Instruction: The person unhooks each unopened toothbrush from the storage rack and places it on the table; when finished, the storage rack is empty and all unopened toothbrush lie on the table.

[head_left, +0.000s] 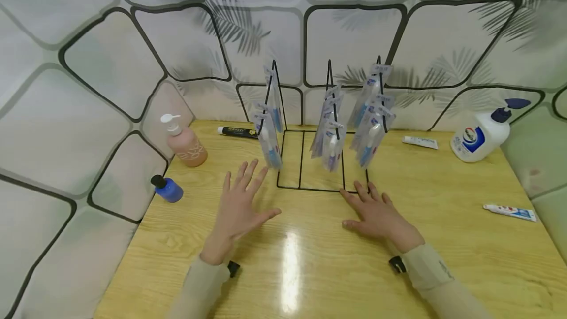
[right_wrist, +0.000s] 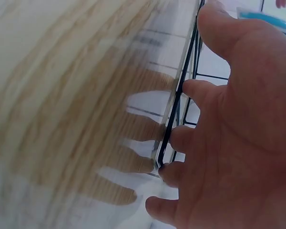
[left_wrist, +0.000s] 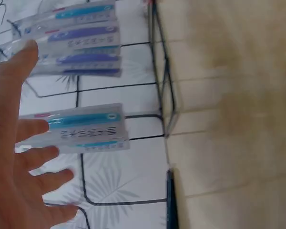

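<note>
A black wire rack point(head_left: 319, 190) stands on the table, with slim clear packs hanging from its three prongs. Blue-tinted packs point(head_left: 268, 146) hang on the left prong, purple-tinted packs point(head_left: 332, 149) on the middle one, blue-tinted packs point(head_left: 372, 134) on the right; they look like packaged toothbrushes. My left hand point(head_left: 241, 206), fingers spread, is in front of the rack's left side, holding nothing. At the rack's front right corner, my right hand point(head_left: 376, 215) has its straight fingers at the base wire point(right_wrist: 174, 105); the right wrist view shows fingertips against or very near it.
To the left are a pink pump bottle point(head_left: 188, 146), a blue bottle with a black cap point(head_left: 169, 189) and a black tube point(head_left: 237, 132). On the right, a white pump bottle point(head_left: 480, 137) and two toothpaste tubes point(head_left: 420, 142) lie or stand. A patterned wall point(head_left: 354, 38) borders the table.
</note>
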`<state>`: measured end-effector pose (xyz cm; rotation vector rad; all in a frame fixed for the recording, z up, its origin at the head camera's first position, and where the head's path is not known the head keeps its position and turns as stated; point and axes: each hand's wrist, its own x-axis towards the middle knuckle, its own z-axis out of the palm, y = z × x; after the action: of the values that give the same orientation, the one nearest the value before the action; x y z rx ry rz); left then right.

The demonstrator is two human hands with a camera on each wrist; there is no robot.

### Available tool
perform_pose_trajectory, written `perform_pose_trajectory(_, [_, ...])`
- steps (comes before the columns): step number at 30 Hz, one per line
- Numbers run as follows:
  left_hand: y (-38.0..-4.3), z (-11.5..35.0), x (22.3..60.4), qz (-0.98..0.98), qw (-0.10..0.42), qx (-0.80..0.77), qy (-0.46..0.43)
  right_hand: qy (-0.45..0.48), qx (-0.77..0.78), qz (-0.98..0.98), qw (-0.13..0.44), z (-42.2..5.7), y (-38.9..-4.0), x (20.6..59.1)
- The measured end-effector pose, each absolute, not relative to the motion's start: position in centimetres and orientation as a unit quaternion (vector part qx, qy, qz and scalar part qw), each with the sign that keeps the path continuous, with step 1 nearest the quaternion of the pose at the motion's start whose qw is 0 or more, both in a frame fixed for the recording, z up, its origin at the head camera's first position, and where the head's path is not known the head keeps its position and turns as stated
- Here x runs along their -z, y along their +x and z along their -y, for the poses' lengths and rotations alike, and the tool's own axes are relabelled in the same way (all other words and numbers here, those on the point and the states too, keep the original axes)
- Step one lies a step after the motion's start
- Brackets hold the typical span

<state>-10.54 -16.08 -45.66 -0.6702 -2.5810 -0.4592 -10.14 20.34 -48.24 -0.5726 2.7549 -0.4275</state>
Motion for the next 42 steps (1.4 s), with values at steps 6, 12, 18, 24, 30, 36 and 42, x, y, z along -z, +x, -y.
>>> perform_pose_trajectory(6, [-12.5,16.2,43.5,0.855,0.307,0.346,-0.236,-0.202,0.160,-0.955,0.147,-20.5,-9.8,48.4])
perform_pose_trajectory(12, [-15.1,15.1,42.1,0.810,0.249,0.494,-0.195,-0.200,0.157,-0.955,0.155,-20.7,-9.8,48.4])
perform_pose_trajectory(18, [-16.3,13.9,41.7,0.778,0.192,0.571,-0.179,-0.202,0.160,-0.952,0.167,-20.5,-9.8,48.1])
perform_pose_trajectory(24, [-16.7,13.2,41.6,0.748,0.201,0.605,-0.187,-0.205,0.159,-0.951,0.166,-20.5,-10.1,48.0])
perform_pose_trajectory(30, [-17.3,12.6,41.9,0.685,0.210,0.656,-0.238,-0.203,0.160,-0.952,0.166,-20.6,-10.2,48.3])
perform_pose_trajectory(36, [-17.2,12.0,41.9,0.653,0.233,0.670,-0.267,-0.200,0.162,-0.953,0.161,-20.7,-10.2,48.5])
perform_pose_trajectory(42, [-16.6,10.8,41.3,0.644,0.231,0.660,-0.312,-0.200,0.163,-0.953,0.161,-20.7,-10.1,48.5])
